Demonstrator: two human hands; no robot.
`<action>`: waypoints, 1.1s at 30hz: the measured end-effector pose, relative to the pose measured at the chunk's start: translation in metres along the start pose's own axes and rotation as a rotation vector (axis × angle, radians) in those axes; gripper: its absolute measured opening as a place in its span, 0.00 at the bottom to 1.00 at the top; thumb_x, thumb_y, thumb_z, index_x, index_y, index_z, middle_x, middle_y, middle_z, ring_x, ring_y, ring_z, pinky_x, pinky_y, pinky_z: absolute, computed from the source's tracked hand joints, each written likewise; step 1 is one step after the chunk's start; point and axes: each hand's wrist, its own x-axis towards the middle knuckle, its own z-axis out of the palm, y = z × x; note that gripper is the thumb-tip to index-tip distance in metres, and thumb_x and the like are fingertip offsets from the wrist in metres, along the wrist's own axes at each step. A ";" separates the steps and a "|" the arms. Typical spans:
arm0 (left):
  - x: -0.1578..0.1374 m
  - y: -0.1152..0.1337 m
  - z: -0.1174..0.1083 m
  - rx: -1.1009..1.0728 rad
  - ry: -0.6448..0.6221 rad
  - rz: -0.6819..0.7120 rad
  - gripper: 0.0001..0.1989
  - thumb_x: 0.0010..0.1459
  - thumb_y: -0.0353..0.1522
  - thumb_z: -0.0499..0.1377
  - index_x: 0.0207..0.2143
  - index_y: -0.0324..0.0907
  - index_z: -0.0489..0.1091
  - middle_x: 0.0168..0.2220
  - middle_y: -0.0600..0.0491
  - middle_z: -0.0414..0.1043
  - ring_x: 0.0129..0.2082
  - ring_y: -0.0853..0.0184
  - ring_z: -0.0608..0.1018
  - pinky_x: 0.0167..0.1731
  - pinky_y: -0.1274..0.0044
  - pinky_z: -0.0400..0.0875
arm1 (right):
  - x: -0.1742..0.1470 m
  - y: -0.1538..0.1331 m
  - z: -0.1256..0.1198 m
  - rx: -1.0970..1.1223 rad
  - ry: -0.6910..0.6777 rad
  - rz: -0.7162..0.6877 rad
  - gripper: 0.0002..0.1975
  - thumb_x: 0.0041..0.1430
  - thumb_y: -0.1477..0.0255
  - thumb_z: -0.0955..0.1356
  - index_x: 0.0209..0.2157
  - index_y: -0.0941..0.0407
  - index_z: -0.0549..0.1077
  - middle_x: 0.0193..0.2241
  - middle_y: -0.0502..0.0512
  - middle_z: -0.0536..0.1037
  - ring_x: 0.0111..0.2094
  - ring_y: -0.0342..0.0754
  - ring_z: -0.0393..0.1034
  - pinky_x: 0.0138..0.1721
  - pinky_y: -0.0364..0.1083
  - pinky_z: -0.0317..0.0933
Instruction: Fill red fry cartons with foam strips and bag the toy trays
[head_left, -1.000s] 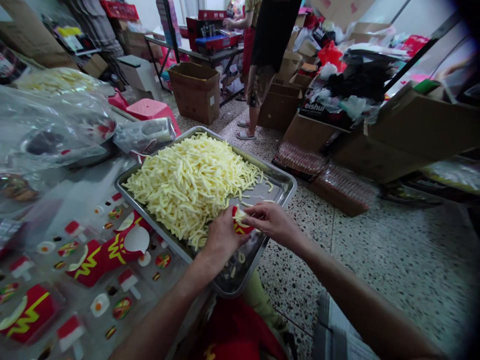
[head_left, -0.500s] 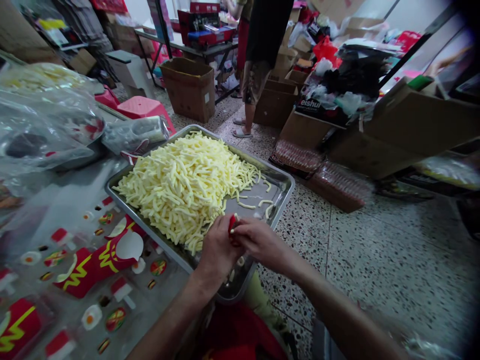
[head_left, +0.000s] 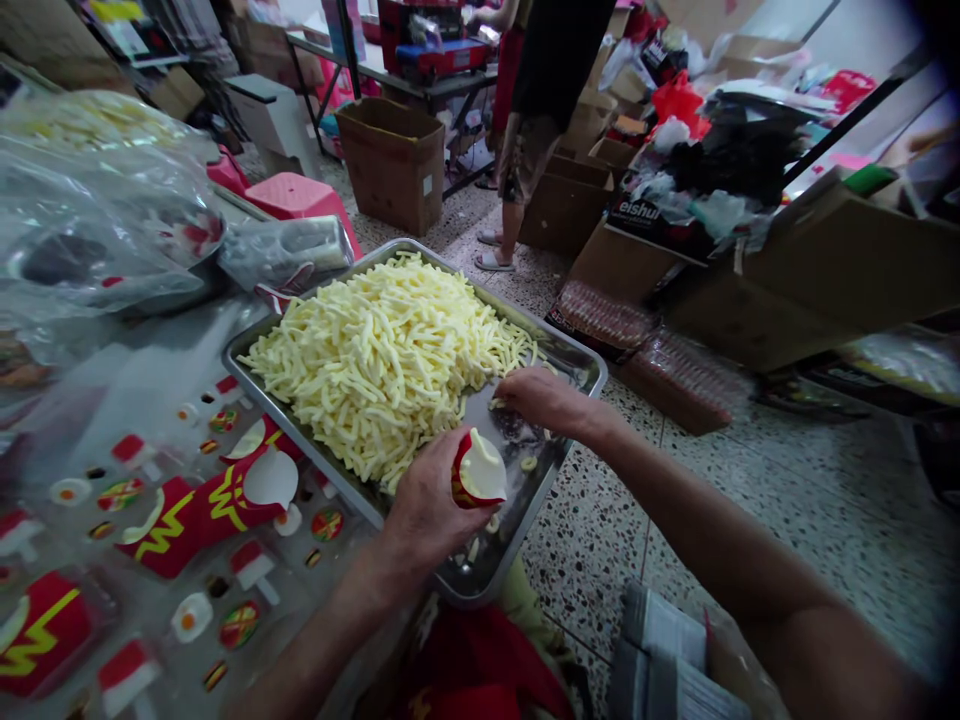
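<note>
Just parted both hands. Half a second ago, met together at the small red paper-like carton with yellow zigzags and a white inside [head_left: 478, 478]; now gripping that carton in the left hand [head_left: 421, 500] alone, fingers and thumb wrapped around its sides. Held tilted over the near part of the shiny grey metal tray [head_left: 591, 385], mouth turned toward the camera — showing mostly white interior, with what looks like a pale stick near the back. Moved the right hand [head_left: 546, 398] out to the tray's barer side, beside the edge of the big heap of pale yellow, fry-shaped sticks [head_left: 375, 360]. Bent its fingertips toward a small pale piece — cannot tell whether pinching or only touching. Probably means split work: steadying the carton with one hand, picking among loose sticks with the other. Lying left of the tray: similar red-and-yellow cartons [head_left: 171, 525], untouched.
</note>
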 end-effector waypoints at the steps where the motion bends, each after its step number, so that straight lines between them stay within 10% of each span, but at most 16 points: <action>1: 0.000 0.000 -0.002 0.006 -0.004 0.006 0.38 0.43 0.33 0.71 0.58 0.42 0.63 0.54 0.46 0.72 0.55 0.57 0.75 0.57 0.67 0.69 | 0.000 -0.001 0.002 -0.011 0.006 0.018 0.10 0.58 0.81 0.67 0.35 0.56 0.81 0.34 0.58 0.80 0.35 0.48 0.70 0.36 0.45 0.58; 12: 0.000 0.008 0.009 0.075 -0.037 -0.101 0.37 0.44 0.34 0.70 0.57 0.41 0.64 0.50 0.47 0.74 0.49 0.57 0.77 0.51 0.67 0.71 | -0.031 0.043 -0.034 0.063 0.183 0.029 0.07 0.47 0.73 0.75 0.32 0.54 0.81 0.32 0.52 0.78 0.36 0.47 0.68 0.39 0.45 0.58; 20: 0.020 0.014 0.028 0.070 -0.085 -0.121 0.35 0.41 0.37 0.72 0.52 0.42 0.67 0.47 0.47 0.76 0.45 0.55 0.78 0.44 0.68 0.71 | -0.046 0.032 -0.003 0.073 0.216 0.144 0.05 0.44 0.78 0.72 0.27 0.57 0.79 0.26 0.53 0.78 0.31 0.46 0.68 0.34 0.46 0.56; 26: 0.021 0.018 0.024 0.108 0.004 -0.235 0.34 0.42 0.35 0.72 0.53 0.43 0.67 0.45 0.45 0.78 0.45 0.54 0.80 0.43 0.69 0.71 | -0.047 -0.023 0.008 0.775 0.363 0.324 0.06 0.51 0.70 0.73 0.27 0.58 0.77 0.23 0.50 0.77 0.24 0.43 0.66 0.26 0.43 0.58; 33: 0.021 0.006 0.032 0.134 0.191 -0.139 0.18 0.52 0.31 0.62 0.47 0.41 0.69 0.43 0.45 0.77 0.46 0.55 0.79 0.45 0.69 0.71 | -0.058 -0.099 0.030 0.311 0.467 0.074 0.12 0.66 0.77 0.63 0.37 0.59 0.79 0.37 0.61 0.79 0.41 0.54 0.68 0.46 0.53 0.61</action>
